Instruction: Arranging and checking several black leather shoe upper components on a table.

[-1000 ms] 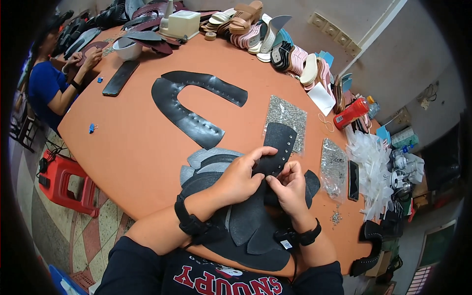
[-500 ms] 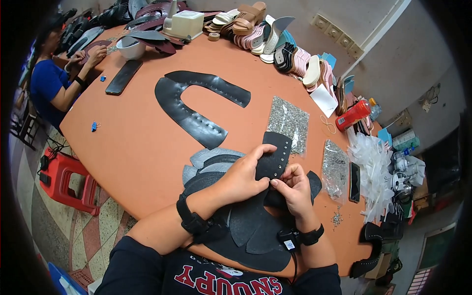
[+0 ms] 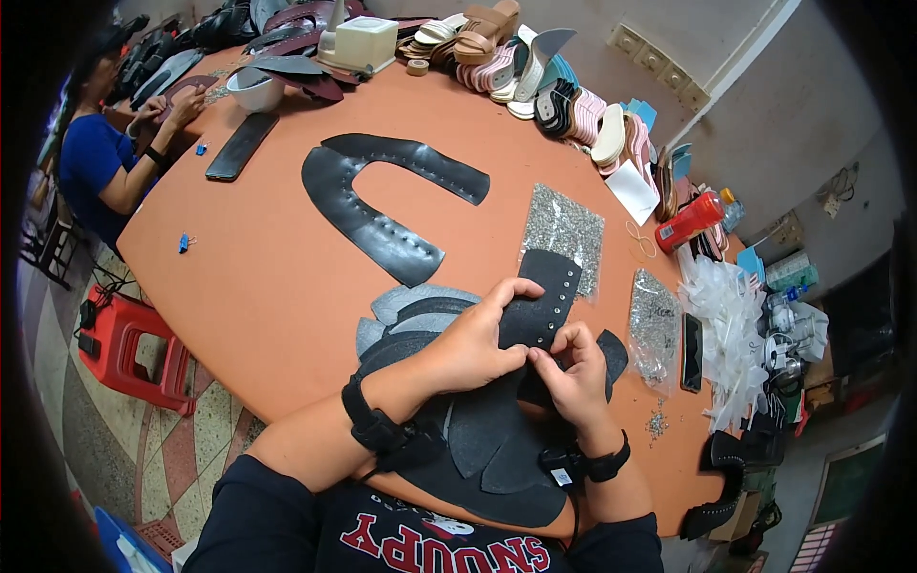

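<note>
Above the near edge of the tabletop [image 3: 248, 267], the left hand [image 3: 473, 351] grips a matte black piece [image 3: 535, 318] lined with silvery studs; whether the right hand [image 3: 576, 382], thumb beside it, grips anything is unclear. Red lettering crosses the dark shirt [image 3: 330, 525].

The dark shirt [image 3: 325, 540] bears red lettering [image 3: 411, 546]; both wristbands [image 3: 377, 432] are black

On the orange-brown table [image 3: 248, 258] lie dark cut pieces [image 3: 478, 435], a curved studded strip [image 3: 331, 186] and two clear bags [image 3: 564, 224].
</note>
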`<state>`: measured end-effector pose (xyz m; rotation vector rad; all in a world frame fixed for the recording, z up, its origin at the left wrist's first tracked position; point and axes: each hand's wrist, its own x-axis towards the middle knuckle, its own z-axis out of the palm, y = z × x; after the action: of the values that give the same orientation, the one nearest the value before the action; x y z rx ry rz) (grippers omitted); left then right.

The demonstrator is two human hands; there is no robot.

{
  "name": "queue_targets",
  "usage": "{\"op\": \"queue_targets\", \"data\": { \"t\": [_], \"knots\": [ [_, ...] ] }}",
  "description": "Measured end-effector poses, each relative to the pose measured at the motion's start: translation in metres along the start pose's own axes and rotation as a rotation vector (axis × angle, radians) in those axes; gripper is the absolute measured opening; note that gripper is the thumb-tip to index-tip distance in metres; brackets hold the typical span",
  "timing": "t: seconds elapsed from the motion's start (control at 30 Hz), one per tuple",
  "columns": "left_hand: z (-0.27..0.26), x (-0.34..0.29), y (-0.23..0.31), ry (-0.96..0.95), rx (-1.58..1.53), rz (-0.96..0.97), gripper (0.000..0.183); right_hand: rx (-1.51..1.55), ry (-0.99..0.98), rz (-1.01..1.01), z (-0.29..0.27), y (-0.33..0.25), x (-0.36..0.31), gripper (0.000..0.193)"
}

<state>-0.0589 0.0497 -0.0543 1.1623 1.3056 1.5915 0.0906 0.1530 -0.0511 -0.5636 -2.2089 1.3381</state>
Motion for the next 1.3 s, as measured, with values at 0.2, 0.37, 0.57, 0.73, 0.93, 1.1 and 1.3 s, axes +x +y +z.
{"op": "queue_targets", "data": {
  "t": [0.2,0.37,0.57,0.73,0.93,1.1,1.3],
  "knots": [
    [-0.011,0.000,-0.004,0.000,0.085,-0.055,0.036,0.300,0.106,0.123,-0.033,0.013,0.034,0.006],
    [-0.006,0.000,0.006,0.074,0.200,-0.025,0.032,-0.221,0.020,0.231,-0.063,0.042,0.053,0.010],
    [-0.005,0.000,0.000,0.124,0.196,-0.015,0.031,-0.427,-0.064,0.192,-0.056,0.054,0.063,0.013],
    [-0.007,0.001,-0.001,0.073,0.200,-0.026,0.038,-0.607,-0.137,0.094,-0.055,0.057,0.065,0.012],
    [-0.014,-0.003,0.012,-0.067,0.206,-0.114,0.054,-0.475,-0.190,0.099,-0.052,0.052,0.063,0.008],
    [-0.014,0.000,0.006,-0.101,0.169,-0.120,0.059,-0.553,-0.155,0.065,-0.054,0.054,0.064,0.008],
    [-0.010,-0.003,0.010,-0.074,0.089,-0.109,0.061,-0.551,-0.201,0.114,-0.053,0.051,0.065,0.008]
  ]
}}
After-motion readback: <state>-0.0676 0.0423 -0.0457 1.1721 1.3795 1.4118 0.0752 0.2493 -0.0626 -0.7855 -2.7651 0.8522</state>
